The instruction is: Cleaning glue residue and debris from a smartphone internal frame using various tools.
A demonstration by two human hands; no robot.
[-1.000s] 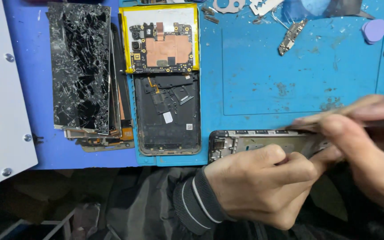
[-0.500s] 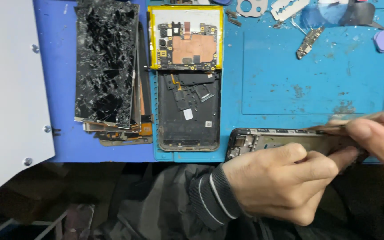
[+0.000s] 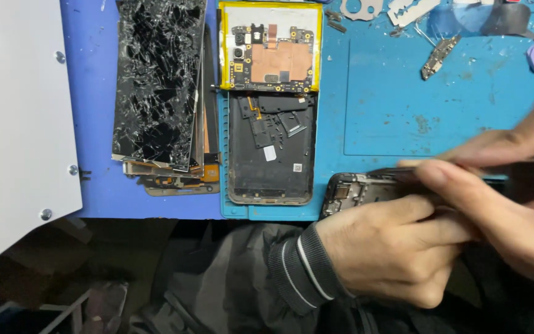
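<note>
Clamped by the left hand (image 3: pixel 390 247) at the blue mat's (image 3: pixel 403 93) five o'clock edge, the phone frame (image 3: pixel 356 188) looks light, stiff, fragile; best held by its rims. Right hand (image 3: pixel 502 185) pinches a thin tool.

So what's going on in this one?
A person steadies a stripped phone frame at the near edge of a blue work mat with the left hand, while the right hand works at its top edge. A stack of cracked screens, a circuit board and a back cover lie alongside.
</note>
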